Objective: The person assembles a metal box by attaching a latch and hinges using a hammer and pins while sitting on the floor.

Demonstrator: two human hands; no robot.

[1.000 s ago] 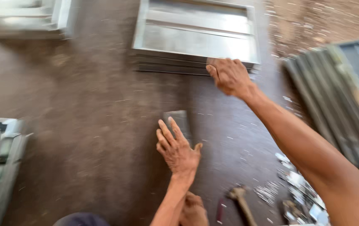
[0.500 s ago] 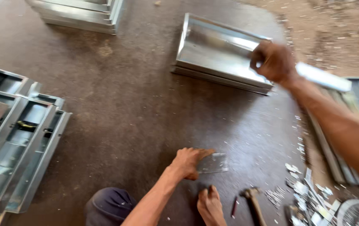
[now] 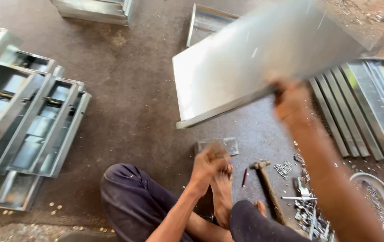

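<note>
The metal tray is a wide, shallow sheet of shiny grey steel with folded-up edges; it is lifted clear of the floor and tilted, its lower left corner hanging low over the concrete floor and its far end rising towards the upper right, blurred by motion; pale light glares across its flat face. The right hand is raised with the arm stretched forward from the lower right; its fingers are closed tight on the near long edge of the tray, clamped over the rim. The left hand is low, in front of the crossed legs, the forearm running up from the bottom middle; it is blurred, its fingers curled together at the edge of a small flat metal block lying on the floor, touching or just over it; whether it truly grips the block I cannot tell. A bare foot sits just below that hand; a hammer with a wooden handle lies just to the right of the foot, and a small red pencil-like stick lies between them. Stacks of similar trays rest at the left; more trays lie at the right; a round white bowl sits near loose metal scraps.
</note>
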